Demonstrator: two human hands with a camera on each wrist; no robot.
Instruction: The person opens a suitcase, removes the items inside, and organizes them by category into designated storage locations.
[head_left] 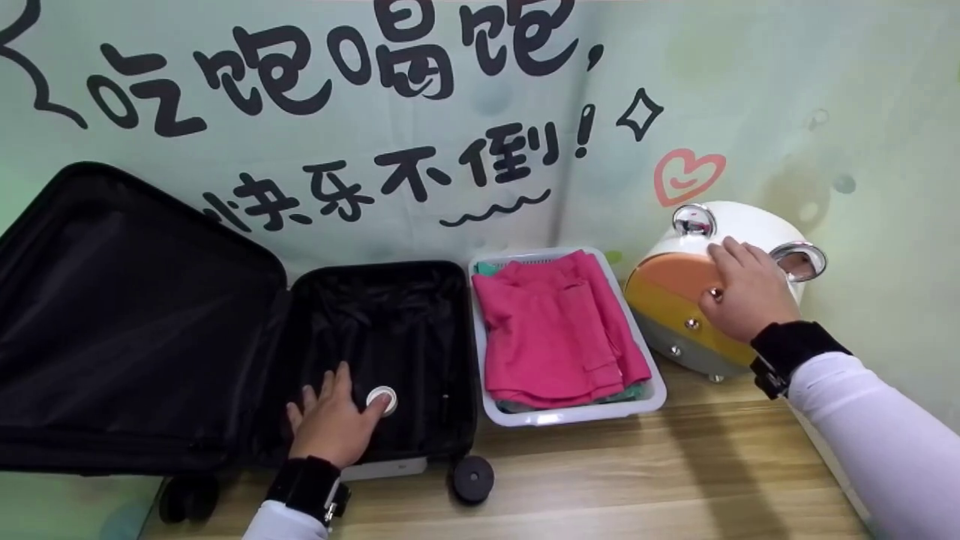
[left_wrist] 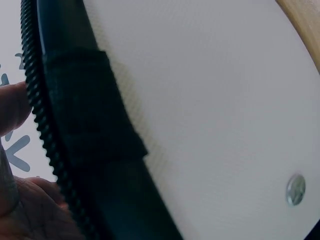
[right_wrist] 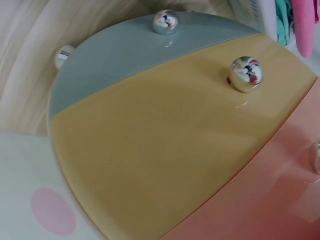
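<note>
My left hand reaches into the right half of an open black-lined suitcase, fingers spread. Its thumb overlaps a small white round object there; the kind cannot be told. In the left wrist view, the suitcase's zipper edge and white outer side cover much of the hand. My right hand rests on a rounded cabinet, its fingers lying over the upper edge of the orange drawer and the thumb beside a silver knob. Below it sits a yellow drawer. The right wrist view leaves the hand out.
A white basket with folded pink clothing over green cloth stands between suitcase and cabinet. The suitcase lid leans open at left. Silver rings top the cabinet. Behind is a printed wall; all stand on a wooden tabletop.
</note>
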